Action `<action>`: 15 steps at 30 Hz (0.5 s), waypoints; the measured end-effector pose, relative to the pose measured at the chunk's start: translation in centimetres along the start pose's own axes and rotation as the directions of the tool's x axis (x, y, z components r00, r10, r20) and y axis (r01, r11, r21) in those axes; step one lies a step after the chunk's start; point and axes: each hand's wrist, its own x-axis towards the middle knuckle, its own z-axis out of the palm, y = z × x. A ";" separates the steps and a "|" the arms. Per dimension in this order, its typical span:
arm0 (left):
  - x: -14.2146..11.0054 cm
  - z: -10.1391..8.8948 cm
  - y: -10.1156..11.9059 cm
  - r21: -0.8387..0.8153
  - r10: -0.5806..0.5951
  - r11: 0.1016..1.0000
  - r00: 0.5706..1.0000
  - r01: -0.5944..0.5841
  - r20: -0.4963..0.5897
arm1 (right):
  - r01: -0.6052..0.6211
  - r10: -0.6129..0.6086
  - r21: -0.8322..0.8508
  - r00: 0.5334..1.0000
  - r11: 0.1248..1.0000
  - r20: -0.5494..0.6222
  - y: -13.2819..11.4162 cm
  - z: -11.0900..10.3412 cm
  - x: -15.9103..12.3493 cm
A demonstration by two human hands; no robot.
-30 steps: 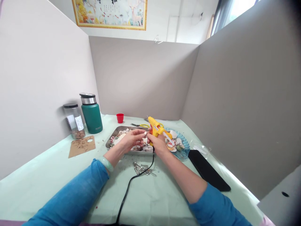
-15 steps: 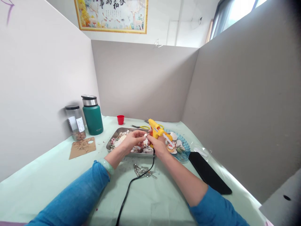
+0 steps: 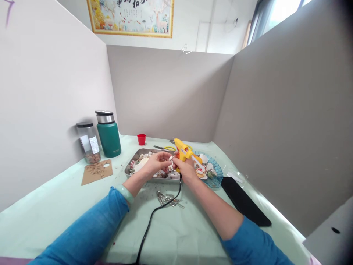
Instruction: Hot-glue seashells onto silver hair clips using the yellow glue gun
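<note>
My right hand [image 3: 186,170] is wrapped round a yellow hot glue gun [image 3: 182,150] with a white glue stick [image 3: 198,162] protruding from its back. The gun's black cord [image 3: 150,219] trails down over the table. Close beside it, my left hand [image 3: 154,165] pinches a small white shell [image 3: 170,158] between its fingertips; the right fingers are near or touching it. Both hands are above a metal tray [image 3: 127,170] of shells. To the right, a blue scalloped plate [image 3: 219,172] holds more shells. Several metal hair clips [image 3: 165,198] lie in front of the tray.
At the left stand a green flask [image 3: 109,138] and a clear jar [image 3: 89,143], with a brown card [image 3: 96,172] before them. A red cup [image 3: 141,139] and yellow-handled scissors [image 3: 168,148] are behind the tray. A black flat object [image 3: 245,202] lies right. Grey panels [image 3: 171,92] enclose the table.
The view has shifted very slightly. Both hands keep nearly the same pose, with the glue gun and the shell still held.
</note>
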 end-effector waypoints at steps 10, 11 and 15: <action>-0.1 0.1 0.4 0.032 0.015 0.999 0.999 -0.016 0.033 | -0.013 0.013 -0.024 1.000 1.000 -0.003 0.2 -0.1 0.0; -0.1 0.0 0.4 0.017 0.005 1.000 0.999 -0.006 0.036 | -0.008 0.008 -0.023 1.000 1.000 -0.010 0.2 -0.1 0.0; -0.1 -0.4 0.2 -0.096 -0.084 0.992 0.996 0.086 0.028 | 0.026 -0.027 -0.015 0.998 1.000 -0.053 0.3 -0.2 0.1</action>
